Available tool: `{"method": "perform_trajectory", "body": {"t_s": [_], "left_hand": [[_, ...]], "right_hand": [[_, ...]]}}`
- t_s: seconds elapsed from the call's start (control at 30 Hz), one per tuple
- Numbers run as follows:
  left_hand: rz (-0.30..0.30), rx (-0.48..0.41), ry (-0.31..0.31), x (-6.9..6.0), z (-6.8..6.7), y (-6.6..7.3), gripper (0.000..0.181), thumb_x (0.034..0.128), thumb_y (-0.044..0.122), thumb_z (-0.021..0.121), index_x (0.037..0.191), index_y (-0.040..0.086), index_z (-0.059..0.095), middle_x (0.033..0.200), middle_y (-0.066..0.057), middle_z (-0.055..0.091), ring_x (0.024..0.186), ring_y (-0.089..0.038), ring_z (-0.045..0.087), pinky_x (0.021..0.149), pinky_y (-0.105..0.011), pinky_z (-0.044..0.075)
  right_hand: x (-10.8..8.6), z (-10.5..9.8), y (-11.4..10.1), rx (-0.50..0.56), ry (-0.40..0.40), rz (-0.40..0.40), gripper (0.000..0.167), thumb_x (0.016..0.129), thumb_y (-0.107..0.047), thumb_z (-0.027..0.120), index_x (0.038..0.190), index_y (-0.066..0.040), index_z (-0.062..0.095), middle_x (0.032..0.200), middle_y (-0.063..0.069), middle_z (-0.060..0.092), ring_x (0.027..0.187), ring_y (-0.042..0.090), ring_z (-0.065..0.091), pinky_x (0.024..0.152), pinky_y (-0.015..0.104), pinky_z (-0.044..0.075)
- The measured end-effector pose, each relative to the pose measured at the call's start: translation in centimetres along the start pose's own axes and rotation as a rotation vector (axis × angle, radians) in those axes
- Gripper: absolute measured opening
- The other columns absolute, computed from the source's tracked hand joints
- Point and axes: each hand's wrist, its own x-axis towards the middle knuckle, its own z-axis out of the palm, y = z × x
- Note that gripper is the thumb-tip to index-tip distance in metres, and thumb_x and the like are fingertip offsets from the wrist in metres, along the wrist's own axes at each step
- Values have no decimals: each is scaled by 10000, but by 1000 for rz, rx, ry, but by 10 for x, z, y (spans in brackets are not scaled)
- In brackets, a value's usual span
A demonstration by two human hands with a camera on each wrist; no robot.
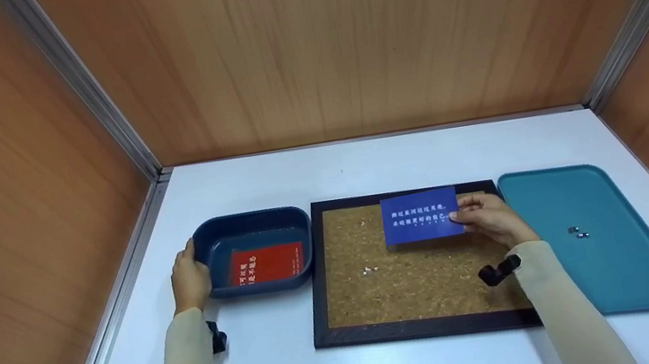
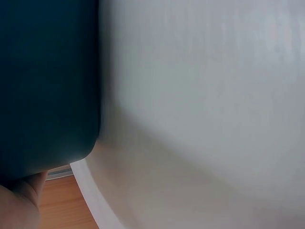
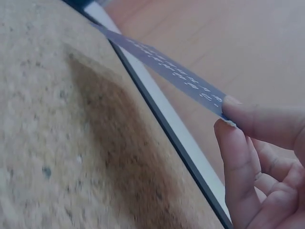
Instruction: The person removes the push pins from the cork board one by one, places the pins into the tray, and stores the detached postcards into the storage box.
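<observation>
In the head view my left hand [image 1: 190,280] grips the left rim of a dark blue plastic basin [image 1: 263,288]. A red card [image 1: 269,263] with white writing lies inside the basin. The left wrist view shows the basin's outer wall [image 2: 47,86], with part of the left hand [image 2: 19,205] at its corner. My right hand [image 1: 491,217] pinches the right edge of a blue card [image 1: 420,211] with white writing between thumb and fingers. That card is held above a dark-framed cork board [image 1: 407,292]; in the right wrist view its shadow falls on the cork.
On the right, a teal tray [image 1: 625,271] holds small shiny metal pieces [image 1: 579,233]. Small shiny bits [image 1: 370,270] sit on the cork. The basin, board and tray stand side by side on a white table [image 1: 274,359], with wood-look walls [image 1: 310,47] around it.
</observation>
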Motion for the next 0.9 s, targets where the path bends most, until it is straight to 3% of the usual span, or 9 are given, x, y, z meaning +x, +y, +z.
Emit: {"method": "perform_trajectory", "body": {"t_s": [0.33, 0.73, 0.9], "left_hand": [[15, 20, 23, 2, 3, 1, 534, 931, -65, 337, 1465, -57, 317, 1322, -348, 459, 1288, -478, 414, 1103, -543, 336], [12, 16, 25, 2, 4, 1, 527, 940, -48, 332, 1467, -52, 317, 1331, -344, 462, 1283, -475, 425, 1098, -545, 344], [23, 13, 46, -1, 4, 2, 520, 931, -50, 338, 1451, -61, 343, 1301, -352, 480, 1240, -494, 453, 1064, -565, 367]], "right_hand": [[6, 18, -21, -50, -27, -17, 457, 860, -202, 732, 1197, -19, 484, 958, -1, 573, 809, 78, 607, 744, 224, 560], [16, 52, -33, 67, -41, -27, 297, 861, -99, 717, 1074, -46, 517, 838, -20, 615, 739, 76, 617, 677, 213, 557], [18, 66, -40, 74, -58, -53, 308, 854, -99, 725, 1070, -36, 515, 852, -17, 595, 758, 80, 619, 719, 247, 565]]}}
